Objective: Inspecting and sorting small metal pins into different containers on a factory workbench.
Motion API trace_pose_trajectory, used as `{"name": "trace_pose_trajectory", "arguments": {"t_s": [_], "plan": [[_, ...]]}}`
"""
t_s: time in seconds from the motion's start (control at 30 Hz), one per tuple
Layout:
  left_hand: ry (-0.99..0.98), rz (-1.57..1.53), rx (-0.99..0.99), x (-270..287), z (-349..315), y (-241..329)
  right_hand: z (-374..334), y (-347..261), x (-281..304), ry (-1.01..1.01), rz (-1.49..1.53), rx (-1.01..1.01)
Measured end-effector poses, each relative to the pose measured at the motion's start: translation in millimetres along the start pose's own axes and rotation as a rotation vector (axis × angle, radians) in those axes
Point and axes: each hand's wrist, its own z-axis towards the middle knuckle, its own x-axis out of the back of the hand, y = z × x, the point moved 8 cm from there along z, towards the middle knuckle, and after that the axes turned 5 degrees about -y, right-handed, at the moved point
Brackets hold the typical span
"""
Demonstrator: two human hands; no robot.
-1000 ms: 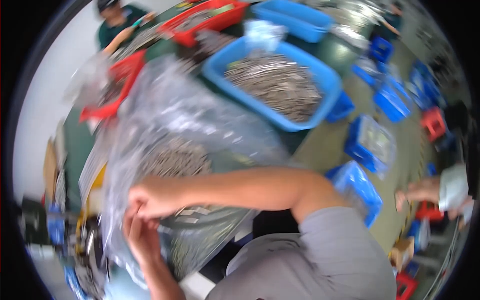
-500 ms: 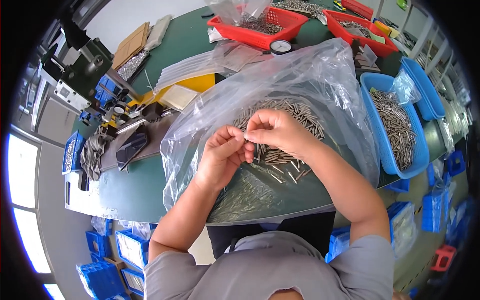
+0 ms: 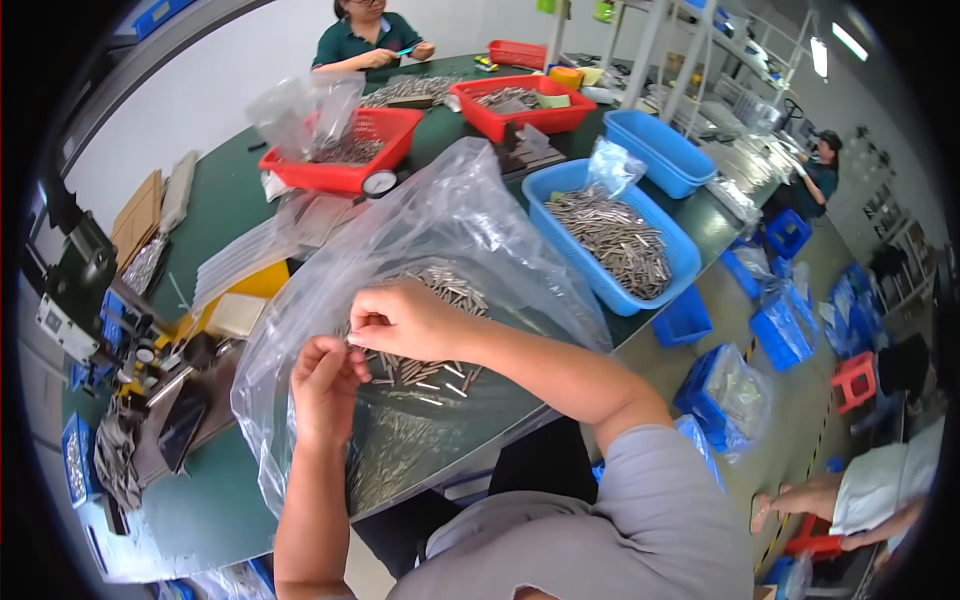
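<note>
My left hand (image 3: 328, 385) and my right hand (image 3: 405, 320) meet over a clear plastic bag (image 3: 455, 215) spread on the table. Both have thumb and fingers pinched together, tip to tip, around something tiny. Only a pale speck shows between the fingertips, so I cannot make out its kind. Just beyond and to the right of my fingers, a heap of short metal pins (image 3: 412, 372) lies on the plastic, some of them loose at its near edge. My right forearm passes over part of that heap and hides it.
A blue basket (image 3: 685, 262) of metal pins stands right, with another blue basket (image 3: 640, 135) behind it. Red baskets (image 3: 300, 178) with metal parts and a round dial gauge (image 3: 380, 183) sit farther back. Bench equipment (image 3: 85, 250) stands left. A person (image 3: 345, 50) works across the table.
The view has swung to the right, so the table shifts left in it and other people come into sight. My hands stay pinched together over the bag.
</note>
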Motion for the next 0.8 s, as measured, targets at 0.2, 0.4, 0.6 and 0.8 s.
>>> {"name": "trace_pose_trajectory", "arguments": {"t_s": [0.2, 0.4, 0.6, 0.8], "plan": [[-0.008, -0.018, -0.008, -7, 0, 1, -32, -93, 95, 0.396, -0.6, 0.148], [0.0, -0.03, 0.01, -10, 1, -1, -100, -18, 223, 0.432, -0.958, -0.348], [0.058, -0.015, 0.01, -1, 0, 3, -137, 28, 245, 0.346, -0.99, -0.539], [0.077, -0.049, -0.025, 9, 8, 8, -93, -39, 174, 0.395, -0.698, -0.273]]}}
